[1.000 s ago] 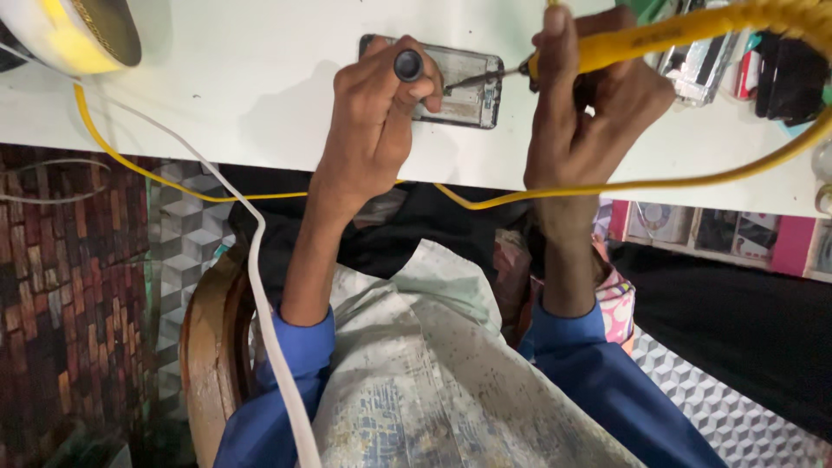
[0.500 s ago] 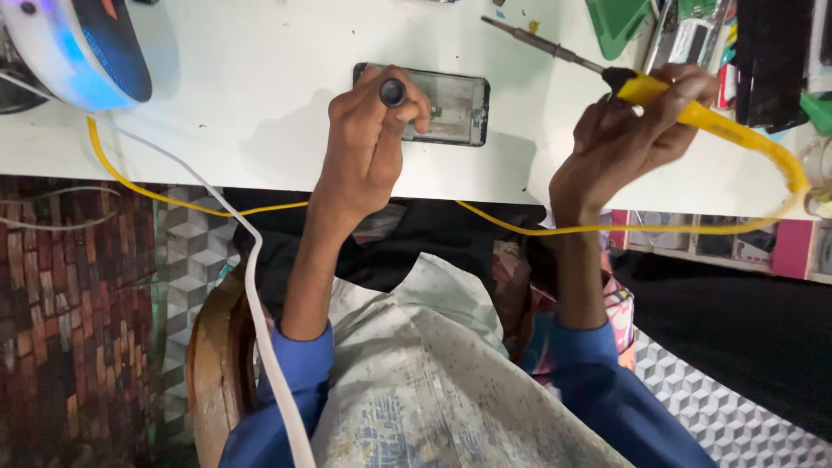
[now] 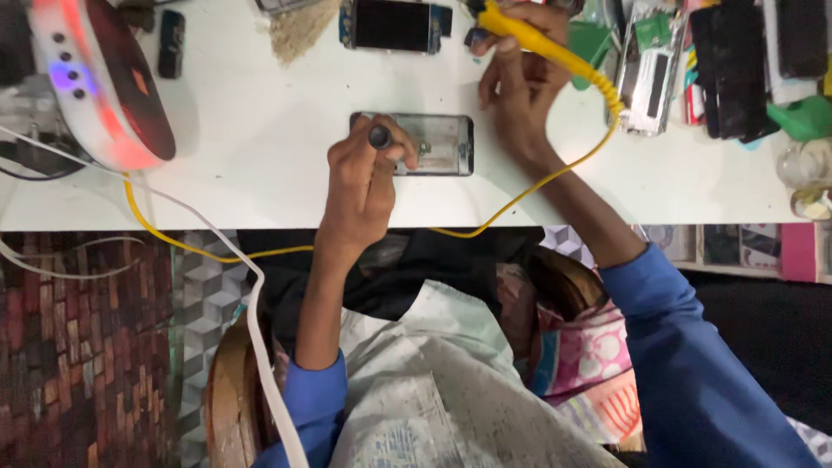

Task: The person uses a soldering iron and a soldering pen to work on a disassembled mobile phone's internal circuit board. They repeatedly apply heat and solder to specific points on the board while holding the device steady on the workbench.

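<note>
An opened phone [image 3: 438, 143] lies flat on the white table [image 3: 260, 165]. My left hand [image 3: 364, 186] rests on the phone's left end and grips a small dark-capped tool [image 3: 380, 136] upright over it. My right hand [image 3: 524, 78] is stretched toward the back of the table, closed around a yellow soldering iron [image 3: 529, 39] whose yellow cord [image 3: 555, 178] loops back over the table edge. The iron's tip is hidden behind my fingers.
A second phone [image 3: 390, 24] with a dark screen lies at the back. A round white lamp [image 3: 100, 82] glows at the left. Phones, parts and green tools [image 3: 719, 65] crowd the right side. A white cable [image 3: 251, 303] hangs off the front edge.
My right hand has carried the soldering iron away from the opened phone toward the back of the table. My left hand has stayed on the phone with its tool.
</note>
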